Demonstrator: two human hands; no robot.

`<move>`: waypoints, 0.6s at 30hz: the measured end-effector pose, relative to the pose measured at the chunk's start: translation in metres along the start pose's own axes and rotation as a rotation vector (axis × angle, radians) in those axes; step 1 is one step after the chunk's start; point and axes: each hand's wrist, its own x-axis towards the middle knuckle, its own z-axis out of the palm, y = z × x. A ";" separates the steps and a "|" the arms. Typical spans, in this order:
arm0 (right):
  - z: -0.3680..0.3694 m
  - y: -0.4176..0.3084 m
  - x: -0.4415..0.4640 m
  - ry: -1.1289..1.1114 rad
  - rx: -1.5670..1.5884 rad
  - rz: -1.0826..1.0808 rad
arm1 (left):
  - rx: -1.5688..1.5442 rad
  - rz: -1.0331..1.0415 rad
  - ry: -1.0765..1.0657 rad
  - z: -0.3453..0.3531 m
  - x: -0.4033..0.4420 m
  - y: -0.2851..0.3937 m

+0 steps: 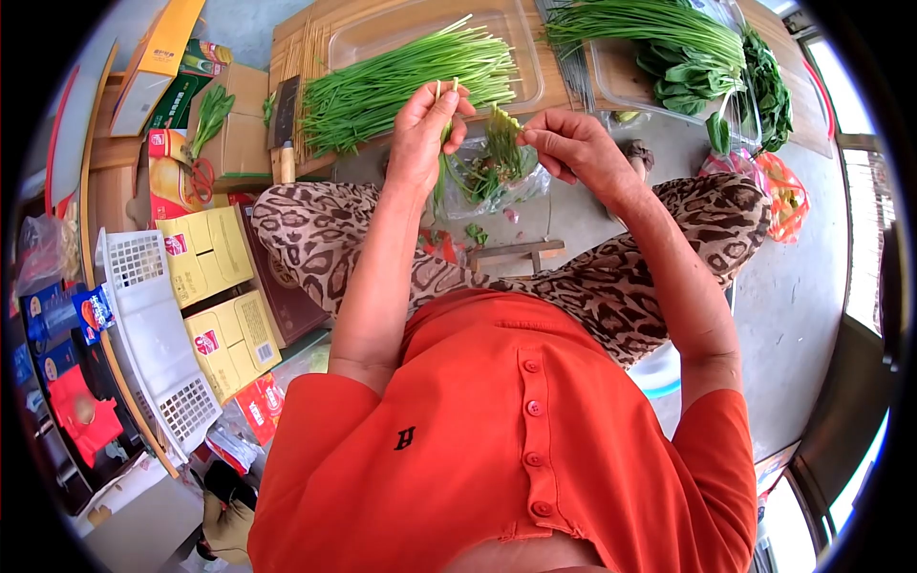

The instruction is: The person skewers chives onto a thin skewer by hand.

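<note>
Pinched in my left hand [427,129] are a few green stems, their lower ends hanging below the palm. My right hand [573,145] has its thumb and forefinger closed on a skewer threaded with green stalks [502,138], which slants up and to the left. Beneath both hands, a clear plastic bag [497,196] holds leafy scraps. A large pile of long green stems [401,86] lies just beyond my left hand, partly in a clear plastic tray [523,33].
A cleaver [286,119] and thin wooden skewers [310,48] lie left of the pile. Metal skewers [569,67] separate it from more greens [659,33] and leafy vegetables [678,81]. Yellow boxes [205,258] and a white basket [153,329] stand at left; a small wooden stool [516,251] is between the knees.
</note>
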 end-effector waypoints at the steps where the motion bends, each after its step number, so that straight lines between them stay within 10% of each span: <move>1: 0.000 0.000 0.000 0.000 -0.002 0.001 | -0.014 -0.011 0.011 -0.001 0.001 -0.001; 18: 0.002 -0.001 0.001 -0.003 -0.022 0.004 | -0.089 -0.064 -0.007 -0.006 0.002 -0.001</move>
